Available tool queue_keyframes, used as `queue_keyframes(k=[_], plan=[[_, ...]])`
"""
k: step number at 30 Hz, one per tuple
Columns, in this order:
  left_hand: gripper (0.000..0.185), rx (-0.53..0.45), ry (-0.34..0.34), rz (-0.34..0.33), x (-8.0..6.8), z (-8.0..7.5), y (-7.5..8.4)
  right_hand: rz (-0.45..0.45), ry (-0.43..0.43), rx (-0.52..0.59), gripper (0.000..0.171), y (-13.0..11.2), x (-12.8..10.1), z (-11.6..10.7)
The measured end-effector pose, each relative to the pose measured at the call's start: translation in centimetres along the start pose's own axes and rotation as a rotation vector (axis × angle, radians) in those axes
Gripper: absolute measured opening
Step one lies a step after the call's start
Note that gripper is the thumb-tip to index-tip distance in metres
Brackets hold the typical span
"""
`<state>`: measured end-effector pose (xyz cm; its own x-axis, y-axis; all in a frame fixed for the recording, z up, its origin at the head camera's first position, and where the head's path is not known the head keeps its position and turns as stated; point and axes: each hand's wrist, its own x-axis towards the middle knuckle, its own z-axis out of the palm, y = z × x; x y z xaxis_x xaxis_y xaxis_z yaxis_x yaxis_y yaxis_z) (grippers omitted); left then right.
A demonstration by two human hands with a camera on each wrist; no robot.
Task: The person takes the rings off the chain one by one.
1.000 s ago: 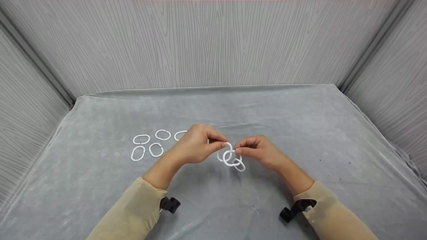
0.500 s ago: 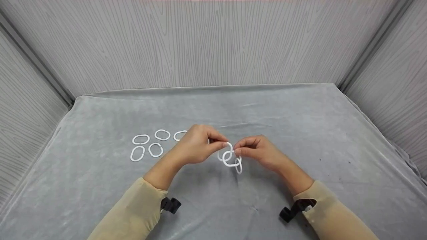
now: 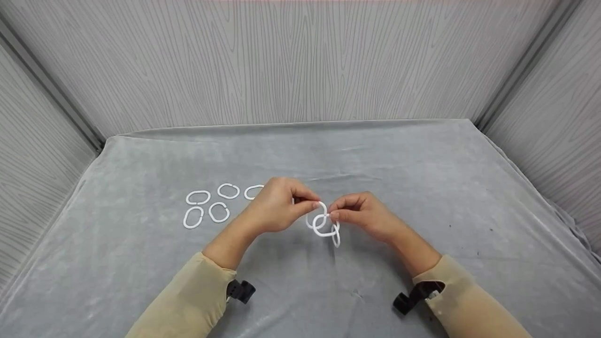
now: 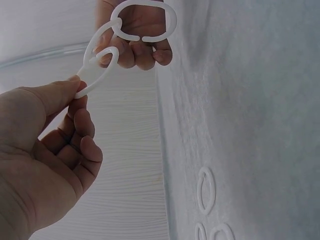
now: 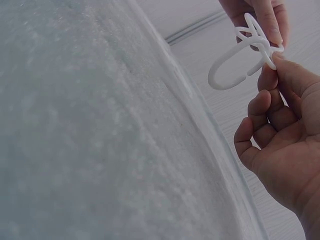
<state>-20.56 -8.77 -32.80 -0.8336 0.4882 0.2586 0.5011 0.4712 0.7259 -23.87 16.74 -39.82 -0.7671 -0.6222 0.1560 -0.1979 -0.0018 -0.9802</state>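
Above the cloth, my left hand (image 3: 281, 206) pinches a white plastic chain link (image 3: 324, 206) between thumb and fingertips. Hooked with it is a second white link (image 3: 315, 227), which my right hand (image 3: 364, 213) pinches at its top right. A third link (image 3: 337, 242) dangles from the second, just below the right fingertips. In the left wrist view this hanging link (image 4: 172, 21) shows a small gap in its side. The right wrist view has the links (image 5: 215, 75) overlapping, so their exact hooking is hard to read there. Fingertips cover parts of the held links.
Several loose white links (image 3: 188, 198) lie on the grey cloth (image 3: 422, 178) to the left; the left hand partly covers one. Grey wood-patterned panels (image 3: 300, 61) stand behind and at both sides. A black wrist camera (image 3: 242, 290) juts from each sleeve.
The third link has swung from tilting right to hanging nearly straight down. Both hands keep almost the same place and grip.
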Motion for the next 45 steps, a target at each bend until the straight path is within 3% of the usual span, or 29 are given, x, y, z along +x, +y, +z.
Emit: queue_keyframes(k=[8,21,26,32,45], plan=[[0.009,0.019,0.048,0.006,-0.1,0.1,-0.4,0.004,0.001,-0.028,0.02,0.0,0.0,-0.2],[0.011,0.013,0.115,-0.075,-0.3,-0.4,-2.0,0.013,0.027,-0.027,0.019,-0.1,0.0,0.0],[0.011,-0.007,0.155,-0.138,-0.2,-0.7,-3.1,0.012,0.032,-0.028,0.017,0.0,0.0,-0.1],[0.015,-0.007,0.188,-0.204,0.9,-1.2,-4.2,0.003,0.039,-0.045,0.018,0.3,0.2,-0.2],[0.015,0.018,0.181,-0.245,3.4,-2.6,-6.1,0.007,0.038,-0.03,0.018,0.2,0.0,0.0]])
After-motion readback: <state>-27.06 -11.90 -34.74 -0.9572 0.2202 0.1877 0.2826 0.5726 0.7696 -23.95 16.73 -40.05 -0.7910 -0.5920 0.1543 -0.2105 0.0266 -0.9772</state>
